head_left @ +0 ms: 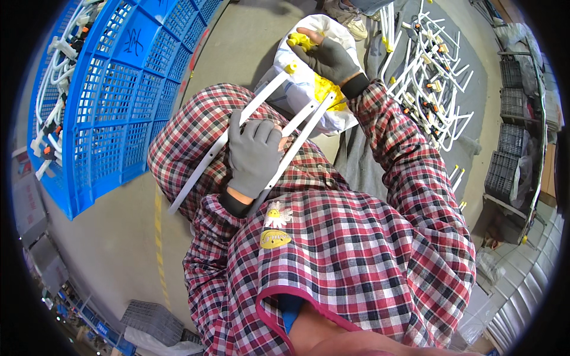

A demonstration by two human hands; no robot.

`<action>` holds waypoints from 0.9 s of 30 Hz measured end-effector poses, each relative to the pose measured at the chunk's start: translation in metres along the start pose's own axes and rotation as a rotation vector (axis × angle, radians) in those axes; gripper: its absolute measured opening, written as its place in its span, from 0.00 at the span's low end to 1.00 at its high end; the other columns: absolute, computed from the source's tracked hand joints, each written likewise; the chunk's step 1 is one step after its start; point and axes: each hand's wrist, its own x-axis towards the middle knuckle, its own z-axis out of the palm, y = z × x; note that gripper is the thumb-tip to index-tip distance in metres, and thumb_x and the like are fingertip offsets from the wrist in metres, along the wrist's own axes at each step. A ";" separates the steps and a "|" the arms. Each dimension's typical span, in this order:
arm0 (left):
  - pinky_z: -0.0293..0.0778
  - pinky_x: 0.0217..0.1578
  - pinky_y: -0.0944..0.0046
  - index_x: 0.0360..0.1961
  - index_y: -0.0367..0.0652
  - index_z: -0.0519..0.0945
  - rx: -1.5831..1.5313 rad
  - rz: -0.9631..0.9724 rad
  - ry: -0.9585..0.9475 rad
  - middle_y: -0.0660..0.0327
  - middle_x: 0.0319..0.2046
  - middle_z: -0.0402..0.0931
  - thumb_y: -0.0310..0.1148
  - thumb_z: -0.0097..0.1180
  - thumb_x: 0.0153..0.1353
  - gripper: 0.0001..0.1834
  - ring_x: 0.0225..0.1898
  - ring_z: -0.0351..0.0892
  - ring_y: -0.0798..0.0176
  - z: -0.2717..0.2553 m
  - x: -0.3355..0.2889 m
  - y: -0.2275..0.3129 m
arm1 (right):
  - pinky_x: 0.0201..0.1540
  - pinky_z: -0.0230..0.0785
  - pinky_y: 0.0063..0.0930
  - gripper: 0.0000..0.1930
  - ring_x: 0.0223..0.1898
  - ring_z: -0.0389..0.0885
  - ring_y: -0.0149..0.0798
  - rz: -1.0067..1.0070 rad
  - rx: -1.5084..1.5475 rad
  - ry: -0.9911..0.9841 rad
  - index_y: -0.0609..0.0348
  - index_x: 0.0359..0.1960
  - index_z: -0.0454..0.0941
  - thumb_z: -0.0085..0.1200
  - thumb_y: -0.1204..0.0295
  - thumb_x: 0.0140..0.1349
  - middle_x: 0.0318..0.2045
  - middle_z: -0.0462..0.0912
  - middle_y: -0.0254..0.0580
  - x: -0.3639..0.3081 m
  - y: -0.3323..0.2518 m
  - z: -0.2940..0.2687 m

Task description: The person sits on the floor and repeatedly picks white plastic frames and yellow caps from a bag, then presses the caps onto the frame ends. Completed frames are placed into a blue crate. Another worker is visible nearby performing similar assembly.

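My left hand (256, 157), in a grey fingerless glove, is closed around several white tubes (307, 129) with small holes along their sides. They slant up and to the right across my checked clothing. One tube has a yellow plastic cap (290, 68) on its far end; the ends of the two nearer tubes show no yellow. My right hand (330, 60), gloved alike, pinches several small yellow plastic caps (301, 41) above an open white bag (317, 25). Inside that bag lie more yellow caps (324, 89), partly hidden by my wrist and the tubes.
A tall blue plastic crate (110, 113) on the left holds bent white tubes (54, 77). More white tube frames (428, 80) are piled on a dark mat (474, 89) at right. Beyond stands a rack of dark crates (509, 139). Another person's shoe (356, 28) shows behind the bag.
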 end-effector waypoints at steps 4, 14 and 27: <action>0.58 0.66 0.34 0.43 0.44 0.83 0.100 -0.100 0.036 0.64 0.38 0.77 0.37 0.66 0.57 0.14 0.43 0.76 0.60 0.003 0.013 0.002 | 0.64 0.76 0.31 0.16 0.55 0.82 0.41 -0.011 -0.089 0.037 0.64 0.59 0.72 0.54 0.76 0.71 0.53 0.78 0.48 -0.019 0.001 0.007; 0.60 0.66 0.39 0.45 0.40 0.84 0.369 -0.290 0.123 0.64 0.29 0.77 0.36 0.63 0.63 0.14 0.37 0.79 0.62 0.021 0.027 -0.028 | 0.35 0.70 0.16 0.19 0.30 0.76 0.21 -0.011 -1.094 0.029 0.62 0.52 0.81 0.62 0.60 0.69 0.31 0.83 0.30 -0.039 0.002 0.023; 0.63 0.64 0.43 0.41 0.42 0.83 0.249 -0.305 0.198 0.62 0.27 0.77 0.36 0.65 0.60 0.12 0.36 0.79 0.61 0.029 0.028 -0.008 | 0.23 0.64 0.18 0.25 0.21 0.72 0.23 0.337 -1.539 -0.048 0.59 0.42 0.85 0.52 0.47 0.72 0.22 0.73 0.26 0.001 -0.006 0.072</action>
